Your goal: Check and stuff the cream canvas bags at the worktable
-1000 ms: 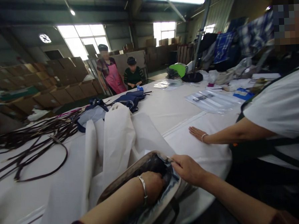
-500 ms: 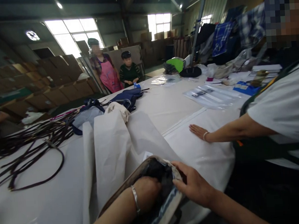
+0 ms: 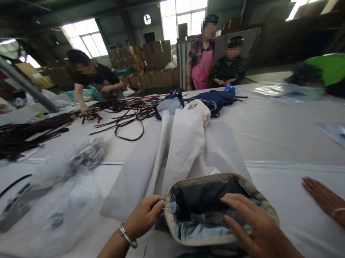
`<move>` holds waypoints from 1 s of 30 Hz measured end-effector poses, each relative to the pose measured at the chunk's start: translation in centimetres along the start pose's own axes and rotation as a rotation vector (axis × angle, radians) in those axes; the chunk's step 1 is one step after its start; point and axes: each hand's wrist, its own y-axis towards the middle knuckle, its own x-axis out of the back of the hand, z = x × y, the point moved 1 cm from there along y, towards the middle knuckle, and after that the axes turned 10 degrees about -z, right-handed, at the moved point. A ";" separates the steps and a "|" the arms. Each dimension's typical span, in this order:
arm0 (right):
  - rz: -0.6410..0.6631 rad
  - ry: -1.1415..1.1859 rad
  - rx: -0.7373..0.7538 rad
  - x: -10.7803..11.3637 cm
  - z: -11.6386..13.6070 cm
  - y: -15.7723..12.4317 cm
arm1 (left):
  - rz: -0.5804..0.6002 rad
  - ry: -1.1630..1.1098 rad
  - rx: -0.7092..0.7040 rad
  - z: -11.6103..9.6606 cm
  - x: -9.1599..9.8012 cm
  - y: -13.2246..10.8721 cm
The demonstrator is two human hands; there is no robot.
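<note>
An open bag [image 3: 174, 238] with a beige rim and a shiny grey and black lining stands at the table's near edge, its mouth facing up toward me. My left hand [image 3: 142, 218], with a silver bracelet on the wrist, pinches the bag's rim at its left corner. Over the right part of the opening is my right hand [image 3: 254, 226], fingers apart and reaching a little way over the lining; whether it touches the bag I cannot tell. Behind the bag, large off-white sheets [image 3: 186, 143] lie folded and partly raised.
Clear plastic bags [image 3: 69, 203] lie at left, with dark straps [image 3: 129, 137] beyond. Navy bags [image 3: 217, 99] rest farther back. A co-worker's hand [image 3: 326, 198] is flat on the table at right. Another person [image 3: 94, 77] handles straps; two people [image 3: 203, 62] are across the table.
My view has swung left. My left hand has come out of the bag and grips its left rim. The right hand has let go of the rim and moved over the opening.
</note>
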 end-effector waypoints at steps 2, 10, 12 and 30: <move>0.222 0.114 0.086 -1.7 3.2 1.6 | -0.006 -0.079 0.022 0.5 -0.2 -1.2; 0.776 0.156 0.042 -7.0 10.7 4.7 | 0.028 -0.299 0.111 0.9 -0.2 -3.1; 0.765 0.098 0.034 -7.5 11.3 5.6 | 0.019 -0.277 0.063 0.4 0.3 -3.3; 0.706 -0.085 0.280 -12.9 11.8 7.8 | 0.198 -0.133 -0.049 1.6 4.5 -1.6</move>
